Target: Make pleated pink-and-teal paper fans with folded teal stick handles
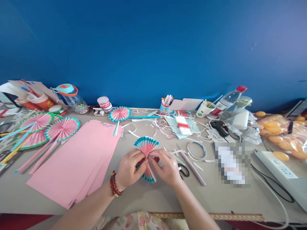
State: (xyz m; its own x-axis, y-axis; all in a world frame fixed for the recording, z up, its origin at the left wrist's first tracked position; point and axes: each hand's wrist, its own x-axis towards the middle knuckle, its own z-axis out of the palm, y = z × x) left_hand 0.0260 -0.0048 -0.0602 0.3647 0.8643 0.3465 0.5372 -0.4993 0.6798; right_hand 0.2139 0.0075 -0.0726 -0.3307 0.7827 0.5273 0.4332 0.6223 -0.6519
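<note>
Both hands pinch a pleated paper fan (145, 144) at its gathered middle, over the front of the table. Pink with white and teal edges, its folds spread out above and below the fingers. My left hand (130, 167), with a red bead bracelet on the wrist, closes on the left side of the centre. On the right side, my right hand (166, 167) has thumb and fingers pressed together at the same spot. The exact centre is partly covered by fingertips. Black-handled scissors (184, 170) lie just beyond my right hand, partly hidden by it.
Pink paper sheets (76, 159) lie left, near finished round fans (62, 128). A smaller round fan (120, 114), pen cup (165, 107) and plastic bottle (226, 100) stand or lie along the back. Rightward are a mauve stick (193, 167), a blurred-out object (231, 164) and a power strip (280, 169).
</note>
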